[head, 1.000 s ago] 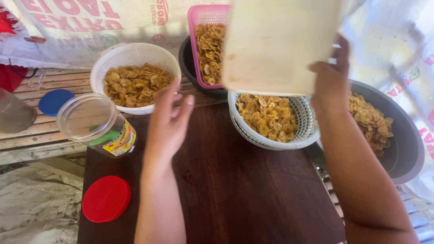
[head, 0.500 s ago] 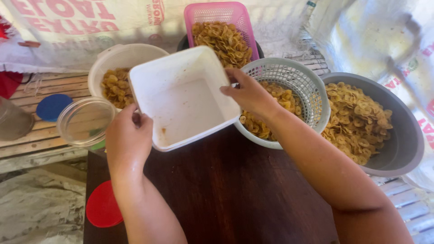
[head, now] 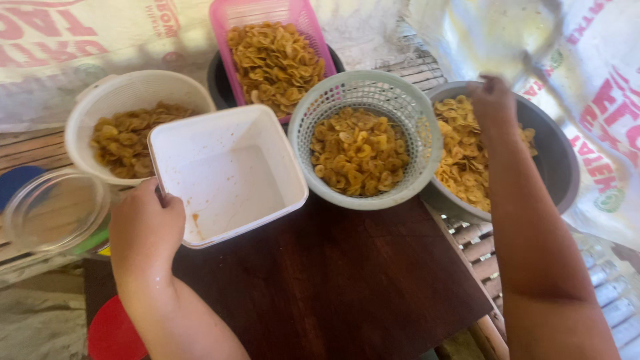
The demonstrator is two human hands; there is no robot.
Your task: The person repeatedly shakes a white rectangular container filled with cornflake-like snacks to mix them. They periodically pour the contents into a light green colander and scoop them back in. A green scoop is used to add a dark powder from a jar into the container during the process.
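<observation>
My left hand (head: 143, 230) grips the near left rim of an empty white square tub (head: 230, 177) that rests on the dark wooden table (head: 333, 280). A few orange smears mark the tub's floor. My right hand (head: 493, 100) reaches over the grey metal bowl (head: 557, 160) of fried yellow chips at the right, its fingers at the far rim; whether it holds anything is hidden. Between the tub and the bowl stands a pale green mesh basket (head: 417, 127) with chips.
A white round basket (head: 133, 90) of chips stands at the left, a pink rectangular basket (head: 257, 13) of chips at the back over a black pot. An open clear jar (head: 53, 210) and a red lid (head: 113, 333) sit near left. Printed sacks hang behind.
The white tub came down from being tipped over the green basket onto the table. My right hand let go of it and moved right to the grey bowl; my left hand took its rim.
</observation>
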